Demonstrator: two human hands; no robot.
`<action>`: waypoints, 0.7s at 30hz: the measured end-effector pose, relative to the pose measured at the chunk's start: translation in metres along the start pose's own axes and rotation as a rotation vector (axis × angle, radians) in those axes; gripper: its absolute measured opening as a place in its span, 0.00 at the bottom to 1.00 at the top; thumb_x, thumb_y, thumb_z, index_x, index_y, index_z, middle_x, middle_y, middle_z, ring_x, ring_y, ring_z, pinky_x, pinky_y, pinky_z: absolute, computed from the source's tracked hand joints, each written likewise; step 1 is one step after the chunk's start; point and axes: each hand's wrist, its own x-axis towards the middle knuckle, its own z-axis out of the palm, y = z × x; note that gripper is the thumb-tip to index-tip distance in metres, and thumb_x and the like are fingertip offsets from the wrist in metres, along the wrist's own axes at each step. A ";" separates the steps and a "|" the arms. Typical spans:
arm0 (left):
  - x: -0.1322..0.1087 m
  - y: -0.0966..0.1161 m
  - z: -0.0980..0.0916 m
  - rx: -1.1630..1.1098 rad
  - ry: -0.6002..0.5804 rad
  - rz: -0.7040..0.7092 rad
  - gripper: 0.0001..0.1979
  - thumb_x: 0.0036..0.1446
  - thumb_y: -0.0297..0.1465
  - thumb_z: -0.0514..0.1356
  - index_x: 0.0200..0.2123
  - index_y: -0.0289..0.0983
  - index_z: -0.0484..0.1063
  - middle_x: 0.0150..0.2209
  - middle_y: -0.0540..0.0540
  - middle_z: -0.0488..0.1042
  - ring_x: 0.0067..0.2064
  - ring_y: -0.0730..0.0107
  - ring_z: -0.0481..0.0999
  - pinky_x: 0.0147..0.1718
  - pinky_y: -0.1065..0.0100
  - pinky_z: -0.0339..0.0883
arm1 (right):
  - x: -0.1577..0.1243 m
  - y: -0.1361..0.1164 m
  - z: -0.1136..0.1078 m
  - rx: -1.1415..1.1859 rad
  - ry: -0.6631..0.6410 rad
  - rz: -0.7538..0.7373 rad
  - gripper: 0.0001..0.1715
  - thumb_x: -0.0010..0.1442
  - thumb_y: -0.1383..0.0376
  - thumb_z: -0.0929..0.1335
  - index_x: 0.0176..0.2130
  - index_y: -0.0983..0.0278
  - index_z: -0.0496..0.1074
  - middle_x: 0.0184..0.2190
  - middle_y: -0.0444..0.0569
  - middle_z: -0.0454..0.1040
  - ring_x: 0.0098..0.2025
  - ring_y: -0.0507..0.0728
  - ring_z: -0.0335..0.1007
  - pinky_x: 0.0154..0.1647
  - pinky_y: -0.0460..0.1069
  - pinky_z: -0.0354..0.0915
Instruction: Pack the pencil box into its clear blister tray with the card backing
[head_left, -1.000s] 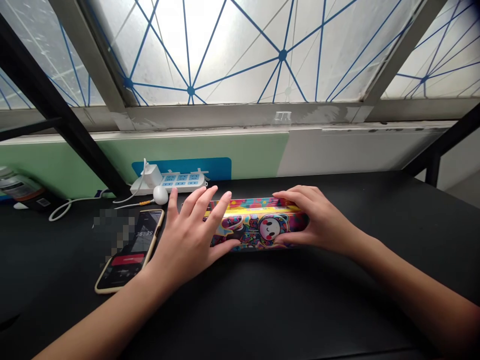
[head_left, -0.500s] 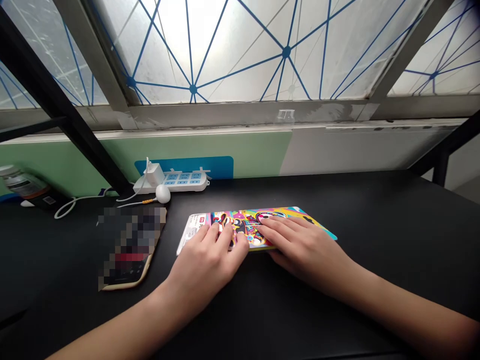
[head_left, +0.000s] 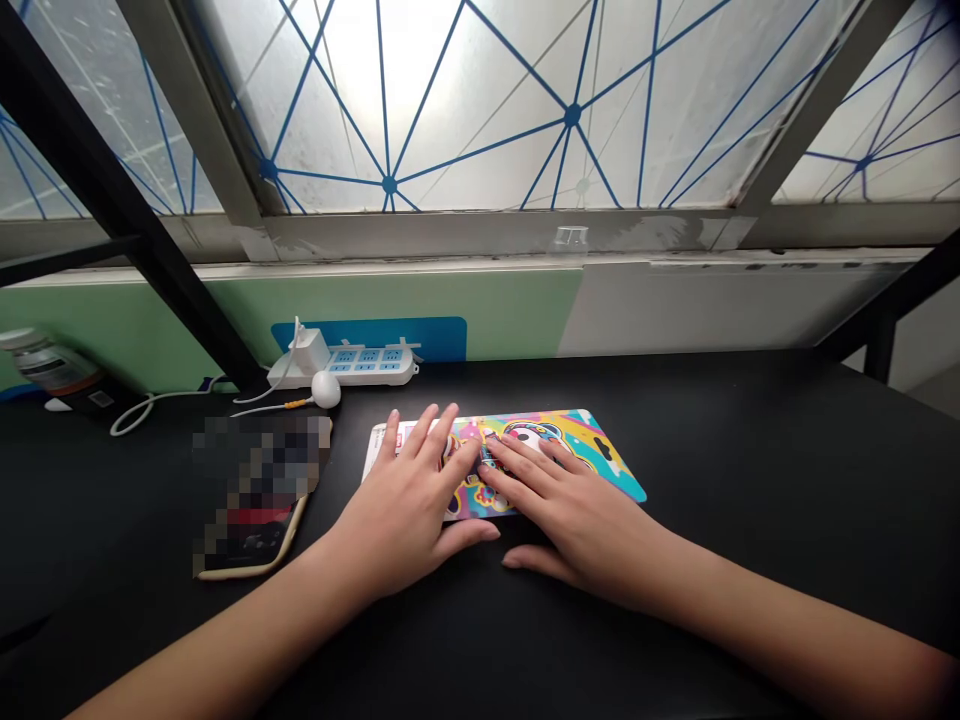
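Observation:
A thin flat booklet-like item with rounded corners and bright cartoon print lies on the black table. Its left end is white with small print. My left hand rests on its left part, fingers spread flat and thumb stretched out past the near edge. Over the middle and near right part lies my right hand, fingers extended and its thumb on the table side of the edge. The two hands nearly meet at the index fingertips. Much of the printed face is hidden under them.
Left of the hands lies a phone with a blurred screen and pale case. Behind it are a white power strip with a plugged-in charger, cables and a round white bulb. A bottle stands far left. Black frame bars flank the table.
Both hands have opened flatter, with thumbs coming away from the near edge. The printed item now lies flatter, slightly nearer and further left at its right end.

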 end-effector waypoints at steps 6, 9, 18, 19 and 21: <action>0.003 -0.007 -0.001 -0.057 -0.158 -0.139 0.47 0.63 0.62 0.48 0.72 0.34 0.54 0.72 0.26 0.52 0.73 0.35 0.50 0.65 0.32 0.49 | 0.001 0.008 -0.006 0.115 -0.062 0.011 0.46 0.64 0.48 0.71 0.71 0.61 0.57 0.72 0.56 0.55 0.73 0.71 0.49 0.71 0.71 0.51; 0.005 -0.006 -0.004 -0.056 -0.188 -0.155 0.47 0.63 0.62 0.48 0.72 0.35 0.54 0.73 0.28 0.51 0.73 0.36 0.49 0.65 0.34 0.50 | 0.001 0.012 -0.014 0.179 -0.110 0.020 0.46 0.65 0.47 0.70 0.72 0.59 0.54 0.73 0.55 0.52 0.74 0.69 0.47 0.71 0.69 0.51; 0.004 -0.007 -0.006 -0.054 -0.193 -0.158 0.48 0.62 0.63 0.49 0.72 0.34 0.56 0.72 0.30 0.54 0.73 0.39 0.52 0.65 0.34 0.49 | -0.001 0.016 -0.029 0.311 -0.205 0.062 0.49 0.63 0.44 0.70 0.73 0.55 0.51 0.74 0.51 0.48 0.75 0.68 0.42 0.73 0.67 0.46; 0.004 -0.008 -0.007 -0.056 -0.193 -0.164 0.48 0.61 0.63 0.49 0.72 0.34 0.56 0.72 0.30 0.55 0.73 0.39 0.53 0.65 0.35 0.50 | -0.003 0.018 -0.033 0.325 -0.231 0.080 0.50 0.62 0.43 0.70 0.73 0.55 0.52 0.74 0.51 0.47 0.75 0.69 0.41 0.73 0.67 0.45; 0.005 -0.008 -0.006 -0.061 -0.190 -0.180 0.49 0.60 0.64 0.50 0.71 0.35 0.56 0.72 0.31 0.55 0.72 0.39 0.53 0.65 0.35 0.50 | -0.009 0.024 -0.043 0.353 -0.296 0.131 0.52 0.59 0.40 0.71 0.72 0.54 0.52 0.74 0.50 0.47 0.75 0.70 0.41 0.73 0.68 0.44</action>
